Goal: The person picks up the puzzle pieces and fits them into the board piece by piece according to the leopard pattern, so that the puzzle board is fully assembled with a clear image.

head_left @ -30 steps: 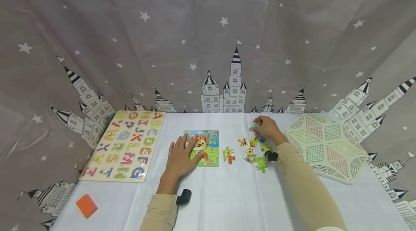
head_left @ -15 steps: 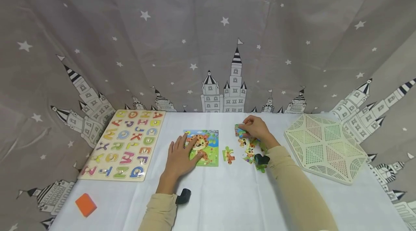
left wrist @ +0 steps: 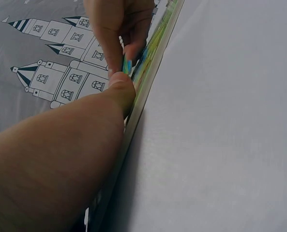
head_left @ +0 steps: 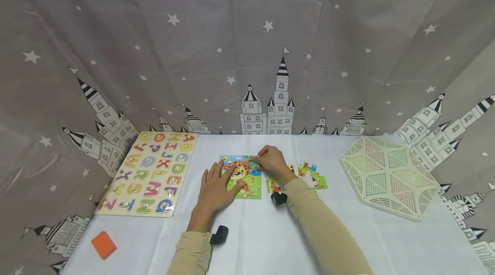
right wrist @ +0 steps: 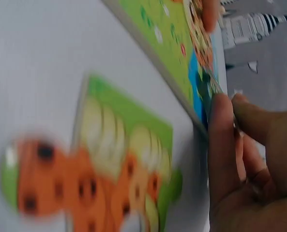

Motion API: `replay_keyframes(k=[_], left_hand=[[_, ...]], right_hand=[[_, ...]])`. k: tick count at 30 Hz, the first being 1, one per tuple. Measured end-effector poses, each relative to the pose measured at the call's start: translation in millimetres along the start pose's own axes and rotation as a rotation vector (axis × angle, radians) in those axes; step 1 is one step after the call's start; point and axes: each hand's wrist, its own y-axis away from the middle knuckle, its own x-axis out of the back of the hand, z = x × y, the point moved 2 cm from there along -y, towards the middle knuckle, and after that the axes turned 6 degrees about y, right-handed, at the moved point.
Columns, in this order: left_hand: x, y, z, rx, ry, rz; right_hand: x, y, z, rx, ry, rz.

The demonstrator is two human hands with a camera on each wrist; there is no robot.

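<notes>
Left hand point(head_left: 214, 188), loosely spread, resting on leopard board point(head_left: 252, 189); right hand point(head_left: 273, 161), pinching jigsaw piece point(left wrist: 127, 65) at board's corner

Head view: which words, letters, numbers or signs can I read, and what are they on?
"ABCDEFG": alphabet board, rightmost column.
"HIJKLMN": same board, next column left.
"OPQRST": same board, next again.
"UVWXYZ": same board, leftmost column.
Leopard puzzle: any print is too small to read.
No words or numbers legible elsewhere.

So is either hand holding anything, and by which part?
The right hand pinches a puzzle piece by its edge; the left hand rests on the board.
</notes>
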Motion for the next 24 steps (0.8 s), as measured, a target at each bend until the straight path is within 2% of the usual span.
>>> replay_keyframes(k=[6, 9, 18, 24], left_hand=[[-1.2, -0.3, 2.7, -0.003, 0.001, -0.003], [-1.0, -0.5, 2.4, 0.004, 0.001, -0.006], [3.4, -0.4, 2.0, 0.003, -0.009, -0.004], [2.7, -0.1, 1.8, 0.0, -0.005, -0.015]], right_hand=[[-4, 0, -8, 0.008, 0.26, 0.066], [-5, 0, -10, 0.007, 0.335, 0.077], [-9, -2, -13, -0.005, 0.312, 0.084], [-10, -1, -12, -0.005, 0.348, 0.103]])
